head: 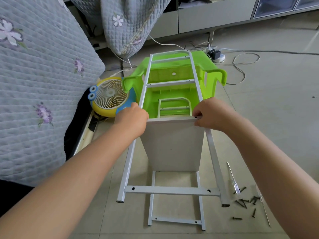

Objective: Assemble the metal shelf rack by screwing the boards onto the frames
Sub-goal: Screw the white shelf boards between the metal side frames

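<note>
From the head view we look down at a white metal frame (214, 152) lying tilted, its far end propped on an upturned green plastic stool (174, 75) and its near feet on the floor (276, 118). A pale board (174, 144) stands on edge between the frame's two long rails, its top edge level with a crossbar. A second frame (176, 219) lies flat on the floor below it.

Our left hand (133, 119) curls its fingers round the left rail at the board's top corner. Our right hand (211, 114) pinches the board's right corner against the right rail, thumb and fingers closed on it just beside a dark screw hole.

On the floor to the near right lie a screwdriver (233, 178) and a scatter of black screws (245, 202), well apart from both hands. A small yellow fan (110, 97) sits on the left beside the stool.

We judge this to be the lining-up step: the board is being seated against the frame, with no screw visibly driven yet. The next move calls for keeping the holes matched with one hand while the other fetches a screw and the screwdriver.
</note>
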